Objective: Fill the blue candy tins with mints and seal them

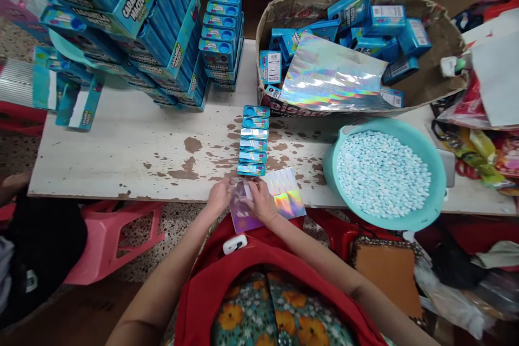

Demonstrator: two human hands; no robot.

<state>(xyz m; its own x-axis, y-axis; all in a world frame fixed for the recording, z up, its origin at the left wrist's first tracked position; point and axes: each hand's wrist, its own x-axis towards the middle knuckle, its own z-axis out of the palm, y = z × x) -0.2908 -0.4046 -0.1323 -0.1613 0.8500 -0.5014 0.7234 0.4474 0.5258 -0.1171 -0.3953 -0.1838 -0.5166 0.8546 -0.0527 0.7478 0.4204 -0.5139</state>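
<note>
At the table's front edge, my left hand (220, 195) is closed on the left side of a shiny holographic sticker sheet (242, 221). My right hand (263, 203) has its thumb and fingers pinched at a small pale strip, a sticker (247, 190), over that sheet. Under my right wrist lies another holographic sheet (290, 194) marked into strips. Just beyond my fingers stands a row of several small blue candy boxes (253, 145). Shiny strips lie across the nearer boxes; the far ones show a bare round recess.
Stacked blue candy cartons (162, 48) rise at the left, beside a tall box stack (221, 38). A cardboard box (438, 86) holds loose blue boxes and a holographic sheet (332, 73). A turquoise tub (440, 173) of pale candies stands right. Someone's arm (14, 186) shows far left.
</note>
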